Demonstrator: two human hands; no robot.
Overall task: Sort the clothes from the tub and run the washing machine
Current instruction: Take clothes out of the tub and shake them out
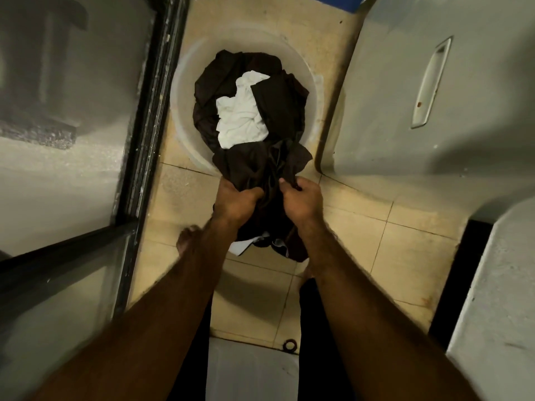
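Both hands grasp one dark garment (269, 204) above the tiled floor (362, 227): the left hand (236, 202) bunches its cloth in a fist, and the right hand (301, 198) pinches a fold just beside it. The garment hangs between the forearms, its upper part draped over the near rim of the round white tub (185, 82), which holds more dark clothes (211, 91) and a white cloth (241, 120).
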